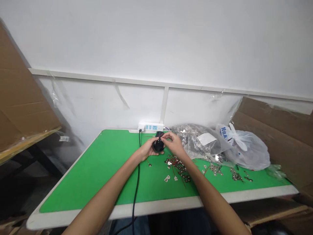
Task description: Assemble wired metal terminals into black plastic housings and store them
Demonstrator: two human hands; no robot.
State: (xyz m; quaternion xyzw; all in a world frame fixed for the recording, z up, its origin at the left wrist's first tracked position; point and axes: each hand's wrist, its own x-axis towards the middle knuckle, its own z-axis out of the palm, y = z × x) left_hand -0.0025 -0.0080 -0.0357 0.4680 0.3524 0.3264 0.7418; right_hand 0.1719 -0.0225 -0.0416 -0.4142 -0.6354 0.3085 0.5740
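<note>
On green table (73, 182), metal terminals (167, 178) (white wall (156, 42) behind)

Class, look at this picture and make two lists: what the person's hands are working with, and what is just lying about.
Working with:
left hand, right hand, round black object, loose metal terminals with red wires

Just lying about:
white power strip, black cable, clear bag of metal parts, white plastic bag, cardboard sheets

Black object (158, 147) between the hands (174, 143), partly hidden, too small to identify
</note>
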